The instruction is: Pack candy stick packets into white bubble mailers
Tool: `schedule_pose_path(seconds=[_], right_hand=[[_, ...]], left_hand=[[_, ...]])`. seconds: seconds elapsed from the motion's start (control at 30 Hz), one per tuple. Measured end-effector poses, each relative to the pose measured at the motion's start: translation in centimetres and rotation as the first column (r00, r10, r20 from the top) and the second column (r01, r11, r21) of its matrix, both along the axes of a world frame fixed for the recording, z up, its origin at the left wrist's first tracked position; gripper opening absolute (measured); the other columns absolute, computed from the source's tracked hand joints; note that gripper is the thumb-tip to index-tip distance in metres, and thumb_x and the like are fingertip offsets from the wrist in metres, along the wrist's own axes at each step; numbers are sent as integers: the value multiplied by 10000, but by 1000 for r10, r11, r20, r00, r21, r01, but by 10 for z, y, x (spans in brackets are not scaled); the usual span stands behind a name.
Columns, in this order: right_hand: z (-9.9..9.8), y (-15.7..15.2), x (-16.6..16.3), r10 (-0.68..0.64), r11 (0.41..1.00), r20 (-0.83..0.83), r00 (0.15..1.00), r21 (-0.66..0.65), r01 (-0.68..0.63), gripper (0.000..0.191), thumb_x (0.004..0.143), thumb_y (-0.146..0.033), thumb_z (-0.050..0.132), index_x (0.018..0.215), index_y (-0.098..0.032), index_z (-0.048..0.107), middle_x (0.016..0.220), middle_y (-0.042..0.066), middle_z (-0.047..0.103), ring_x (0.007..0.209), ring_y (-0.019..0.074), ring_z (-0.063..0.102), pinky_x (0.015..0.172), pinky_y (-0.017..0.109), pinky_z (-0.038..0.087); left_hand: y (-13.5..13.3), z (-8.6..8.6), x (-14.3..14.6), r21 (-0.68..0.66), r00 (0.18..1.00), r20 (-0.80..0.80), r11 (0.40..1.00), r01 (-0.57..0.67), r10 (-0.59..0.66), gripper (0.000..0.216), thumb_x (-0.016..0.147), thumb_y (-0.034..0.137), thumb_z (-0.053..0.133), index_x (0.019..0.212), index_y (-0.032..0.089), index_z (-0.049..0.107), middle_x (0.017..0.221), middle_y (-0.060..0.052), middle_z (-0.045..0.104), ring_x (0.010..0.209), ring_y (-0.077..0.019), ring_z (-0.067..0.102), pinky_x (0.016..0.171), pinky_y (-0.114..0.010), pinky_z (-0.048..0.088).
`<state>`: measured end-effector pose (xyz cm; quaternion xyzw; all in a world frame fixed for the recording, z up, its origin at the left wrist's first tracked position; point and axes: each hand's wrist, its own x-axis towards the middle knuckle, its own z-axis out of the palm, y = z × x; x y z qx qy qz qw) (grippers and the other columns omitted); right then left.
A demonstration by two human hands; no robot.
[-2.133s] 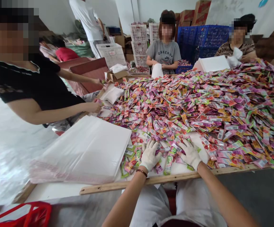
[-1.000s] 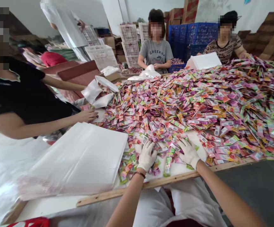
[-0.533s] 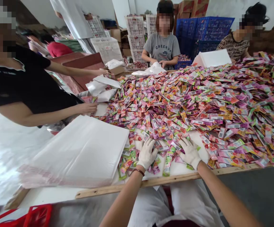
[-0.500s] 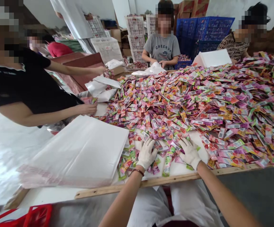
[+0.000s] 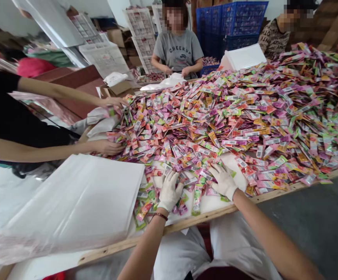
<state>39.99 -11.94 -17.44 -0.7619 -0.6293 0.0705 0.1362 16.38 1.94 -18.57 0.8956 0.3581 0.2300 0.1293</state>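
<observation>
Our left hand (image 5: 169,190) and right hand (image 5: 223,181), both gloved, lie palm-down with fingers spread on loose sachets (image 5: 196,194) at the near fringe of the pile (image 5: 230,109). We see no grip, but the palms hide what's underneath. Bag stack (image 5: 78,198) at left is cut off by the frame. Sachet print unreadable.

Wood-edged table (image 5: 186,222) — heaped sachets (image 5: 245,112), stacked clear bags (image 5: 78,198)
</observation>
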Motion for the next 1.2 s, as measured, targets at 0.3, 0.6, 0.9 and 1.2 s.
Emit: schedule_pose_path(seconds=[0.3, 0.6, 0.9, 1.2], right_hand=[[1, 0, -1, 5, 1000, -7, 1000, 1, -5, 578, 902, -419, 540, 1432, -192, 502, 1508, 160, 433, 1399, 327, 364, 1174, 534, 212], [6, -5, -6, -8, 1000, 9, 1000, -15, 8, 578, 909, -394, 526, 1451, -197, 482, 1519, 144, 428, 1405, 319, 346, 1182, 513, 199], [12, -5, -9, 0, 1000, 79, 997, -14, 1, 577, 899, -399, 526, 1450, -232, 486, 1510, 135, 441, 1399, 333, 359, 1180, 522, 209], [10, -1, -2, 19, 1000, 33, 999, -13, -19, 597, 893, -395, 537, 1456, -207, 476, 1491, 134, 457, 1390, 309, 366, 1191, 482, 211]], left_hand=[[0, -1, -1, 5, 1000, 13, 1000, -9, 9, 308, 955, 382, 462, 1154, 210, 622, 1260, -132, 639, 1291, -302, 513, 1142, -530, 313], [-4, 5, -1, -37, 1000, 13, 999, -11, 12, 298, 933, 350, 485, 1159, 217, 627, 1260, -129, 643, 1284, -310, 523, 1147, -552, 308], [0, 3, -4, -41, 998, 55, 999, 13, -11, 304, 920, 341, 505, 1174, 217, 615, 1284, -122, 634, 1292, -312, 511, 1161, -561, 287], [2, 7, -2, -46, 999, 45, 999, 10, -8, 279, 927, 345, 501, 1137, 210, 625, 1241, -125, 646, 1276, -314, 518, 1145, -556, 309]])
